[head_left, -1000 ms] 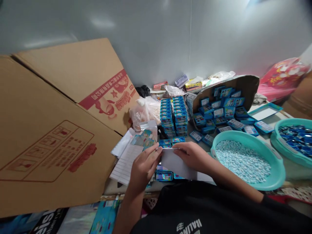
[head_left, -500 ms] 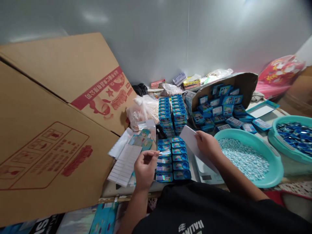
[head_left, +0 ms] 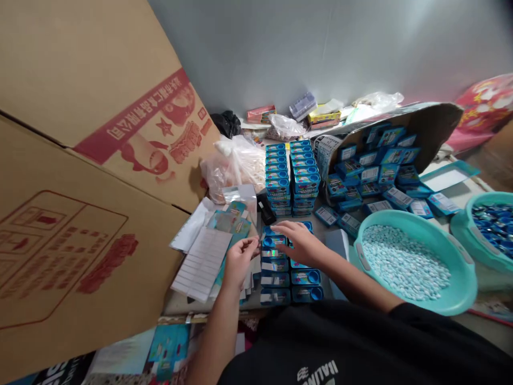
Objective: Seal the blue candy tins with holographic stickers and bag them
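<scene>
My left hand (head_left: 239, 262) is beside the left row of small blue boxes (head_left: 274, 279), its thumb and fingertips pinched together. Whatever lies between those fingertips is too small to make out. Over the upper boxes reaches my right hand (head_left: 300, 241), fingers stretched out and apart, with no sheet in it. Shiny clear strips (head_left: 274, 266) lie across several boxes of the left row. A second row of blue boxes (head_left: 306, 277), with round darker blue lids, runs alongside, partly under my right hand. A pale sheet (head_left: 339, 247) rests to the right of the rows.
Lined white sheets (head_left: 204, 262) lie at left, against a large cardboard carton (head_left: 132, 214). Stacked blue boxes (head_left: 277, 184) stand behind. A turquoise basin (head_left: 467, 291) of pale pellets is at right, near another basin (head_left: 460, 224). A tipped carton (head_left: 449, 120) spills more boxes.
My right hand has let go of the white sheet and moved left over the boxes, its fingers spreading. The clear strip at my left fingertips no longer shows. The view has shifted slightly.
</scene>
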The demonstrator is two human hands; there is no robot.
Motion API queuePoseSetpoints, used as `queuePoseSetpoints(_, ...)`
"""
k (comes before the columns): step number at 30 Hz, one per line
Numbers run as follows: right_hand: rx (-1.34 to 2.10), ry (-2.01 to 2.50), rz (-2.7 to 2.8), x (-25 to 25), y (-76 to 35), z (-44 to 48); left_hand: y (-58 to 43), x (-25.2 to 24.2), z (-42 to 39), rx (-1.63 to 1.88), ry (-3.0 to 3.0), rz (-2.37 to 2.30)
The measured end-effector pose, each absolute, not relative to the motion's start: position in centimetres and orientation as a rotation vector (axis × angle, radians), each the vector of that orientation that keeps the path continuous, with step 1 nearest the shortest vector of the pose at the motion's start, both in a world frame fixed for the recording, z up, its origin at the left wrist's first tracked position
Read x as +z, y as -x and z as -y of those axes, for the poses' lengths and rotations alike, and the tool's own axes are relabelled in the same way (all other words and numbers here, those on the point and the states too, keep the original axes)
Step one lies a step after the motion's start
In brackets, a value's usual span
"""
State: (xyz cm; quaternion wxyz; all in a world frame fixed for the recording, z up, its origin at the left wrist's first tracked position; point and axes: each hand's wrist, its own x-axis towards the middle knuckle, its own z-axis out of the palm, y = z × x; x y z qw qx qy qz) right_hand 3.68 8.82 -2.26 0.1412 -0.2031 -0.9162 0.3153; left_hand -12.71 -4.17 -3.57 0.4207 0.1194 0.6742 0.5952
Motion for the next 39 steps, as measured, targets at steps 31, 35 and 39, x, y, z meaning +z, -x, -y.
queuePoseSetpoints(31, 0.673, 1.107, 3.081, -2.4, 2.4, -9.2, 11.8, -12.4, 2.5, 1.694, -0.104, -1.864)
queuePoseSetpoints(35, 0.694, 1.106, 3.054, -2.8, 1.9, -10.4, 11.9, -14.1, 2.5, 1.619, -0.076, -1.886)
queuePoseSetpoints(39, 0.727, 1.092, 3.002, -3.3, 1.1, -11.3, 11.6, -15.5, 2.6, 1.513, -0.053, -1.965)
